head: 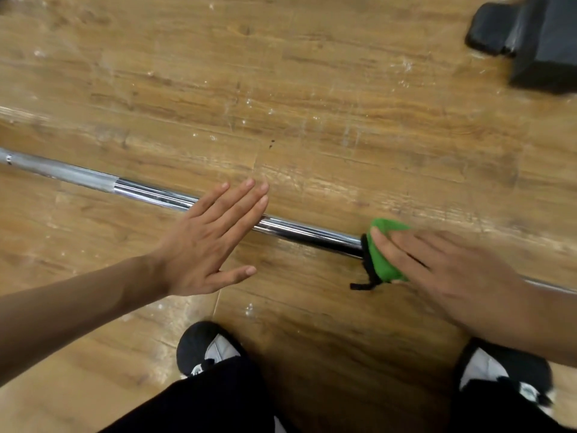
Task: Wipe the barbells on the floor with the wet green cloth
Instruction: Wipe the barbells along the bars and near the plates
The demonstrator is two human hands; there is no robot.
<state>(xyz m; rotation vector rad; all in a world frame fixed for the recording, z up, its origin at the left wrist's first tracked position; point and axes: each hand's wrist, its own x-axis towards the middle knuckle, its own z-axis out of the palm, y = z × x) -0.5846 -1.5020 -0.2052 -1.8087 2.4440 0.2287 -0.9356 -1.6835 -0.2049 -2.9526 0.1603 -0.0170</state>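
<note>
A long chrome barbell bar [306,234] lies on the wooden floor, running from the left edge down to the right. My left hand [212,239] is flat with straight, spread fingers over the bar's middle; whether it touches the bar I cannot tell. The green cloth [385,245], with a black edge and loop, is draped over the bar to the right. My right hand [437,270] lies on top of the cloth with fingers extended, pressing it onto the bar. The bar under the cloth and hand is hidden.
A black weight or equipment base [537,42] sits at the top right corner. My two black-and-white shoes [209,348] [499,367] stand just in front of the bar. The scuffed wooden floor [281,89] stretches beyond the bar.
</note>
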